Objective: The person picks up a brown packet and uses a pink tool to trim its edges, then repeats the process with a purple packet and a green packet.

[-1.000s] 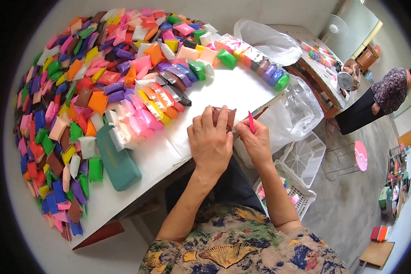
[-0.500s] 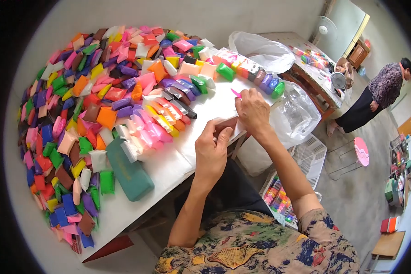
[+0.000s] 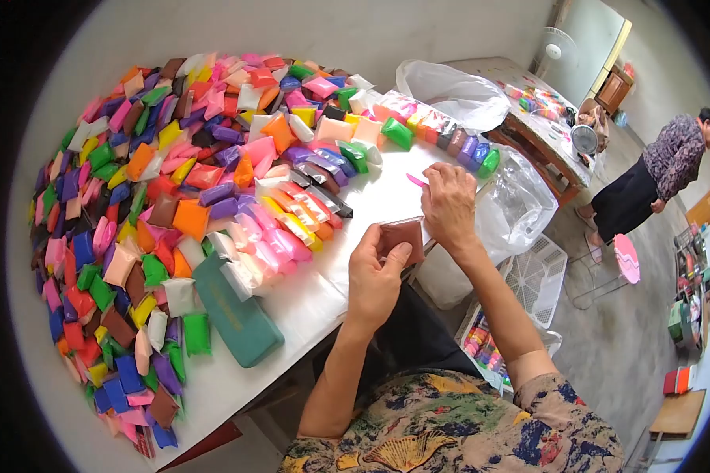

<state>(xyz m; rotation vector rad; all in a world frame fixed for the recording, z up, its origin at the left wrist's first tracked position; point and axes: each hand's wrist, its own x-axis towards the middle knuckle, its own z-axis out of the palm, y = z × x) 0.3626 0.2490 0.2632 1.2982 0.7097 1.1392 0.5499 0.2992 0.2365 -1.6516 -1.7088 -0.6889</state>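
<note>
A brown packet (image 3: 403,239), soft and shiny like wrapped clay, is pinched between the thumb and fingers of my left hand (image 3: 376,276) above the table's front edge. My right hand (image 3: 450,206) is just to the right of the packet, its fingers curled. A small pink pointed plastic tool (image 3: 416,180) sticks out to the left from those fingers; the rest of it is hidden. Several colored packets lie in a row (image 3: 315,206) left of my hands. Beyond my right hand runs a line of wrapped packets (image 3: 457,145) in several colors.
A big heap of colored packets (image 3: 158,213) covers the table's left side, with a green case (image 3: 237,315) in front. Clear plastic bags (image 3: 521,193) hang at the right edge, above a white basket (image 3: 535,272). A person (image 3: 655,173) stands near a pink stool (image 3: 626,258).
My left hand has turned so the brown packet's face shows more. My right hand has shifted slightly with the pink tool. The view moved a little, and the other person's stance changed.
</note>
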